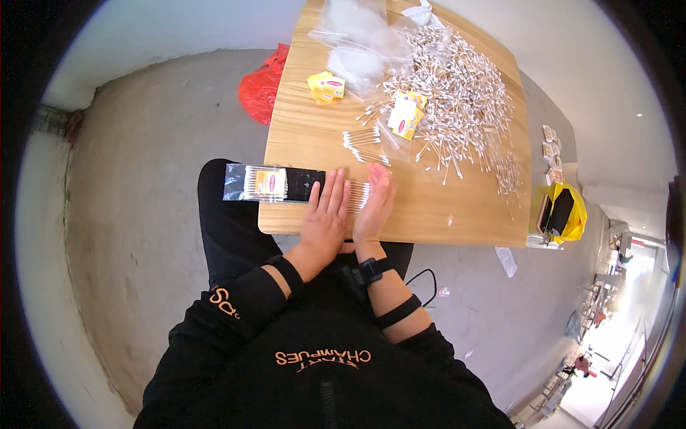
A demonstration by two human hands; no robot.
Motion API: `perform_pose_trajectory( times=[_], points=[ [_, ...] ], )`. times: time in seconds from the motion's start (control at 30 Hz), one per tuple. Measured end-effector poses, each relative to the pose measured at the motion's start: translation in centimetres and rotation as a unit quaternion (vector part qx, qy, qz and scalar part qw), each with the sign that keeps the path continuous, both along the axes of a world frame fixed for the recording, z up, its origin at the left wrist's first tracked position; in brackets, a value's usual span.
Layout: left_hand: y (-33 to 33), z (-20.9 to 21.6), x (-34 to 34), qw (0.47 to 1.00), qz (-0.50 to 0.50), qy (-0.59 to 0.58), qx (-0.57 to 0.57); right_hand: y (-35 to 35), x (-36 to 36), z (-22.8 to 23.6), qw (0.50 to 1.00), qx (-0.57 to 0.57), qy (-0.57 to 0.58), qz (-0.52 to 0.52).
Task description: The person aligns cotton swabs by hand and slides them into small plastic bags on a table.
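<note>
My left hand [324, 230] lies flat with its fingers stretched out, over the right end of a black flat strip [306, 184] at the table's near left edge. A neat row of cotton swabs [359, 196] lies between my two hands. My right hand [374, 211] stands on its edge along the row's right side, fingers extended and holding nothing. On the strip's left end, past the table edge, rests a clear bag [234, 182] containing lined-up swabs and a yellow-and-white card [271, 183]. Two small groups of loose swabs [364, 143] lie just beyond my hands.
A large heap of cotton swabs [464, 93] covers the table's [429, 222] far right. Clear plastic bags [354, 36] and yellow cards [326, 86] lie at the far left, more cards [406, 116] by the heap. A red bag [263, 87] sits beyond the left edge, a yellow bag [573, 214] right.
</note>
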State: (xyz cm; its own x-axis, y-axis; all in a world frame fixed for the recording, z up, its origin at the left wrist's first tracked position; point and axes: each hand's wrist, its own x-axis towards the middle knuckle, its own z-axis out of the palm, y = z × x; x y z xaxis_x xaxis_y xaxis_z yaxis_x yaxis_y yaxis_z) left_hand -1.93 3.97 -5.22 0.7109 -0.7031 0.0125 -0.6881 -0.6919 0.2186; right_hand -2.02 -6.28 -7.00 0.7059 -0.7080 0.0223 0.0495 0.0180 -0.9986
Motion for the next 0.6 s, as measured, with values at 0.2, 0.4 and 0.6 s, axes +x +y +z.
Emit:
perform_pose_trajectory(
  times=[0.2,0.4,0.6],
  points=[
    [2.3,1.7,1.1,0.998,0.012,0.004,0.067,3.0,1.4,1.1,0.994,-0.106,0.030,0.010],
    [4.2,1.1,2.2,0.994,0.061,-0.003,0.092,4.7,2.9,1.3,0.990,-0.131,0.039,0.047],
    [4.7,2.1,2.9,0.993,0.051,0.038,0.098,2.8,3.1,1.2,0.990,-0.132,0.041,0.003]
  ],
)
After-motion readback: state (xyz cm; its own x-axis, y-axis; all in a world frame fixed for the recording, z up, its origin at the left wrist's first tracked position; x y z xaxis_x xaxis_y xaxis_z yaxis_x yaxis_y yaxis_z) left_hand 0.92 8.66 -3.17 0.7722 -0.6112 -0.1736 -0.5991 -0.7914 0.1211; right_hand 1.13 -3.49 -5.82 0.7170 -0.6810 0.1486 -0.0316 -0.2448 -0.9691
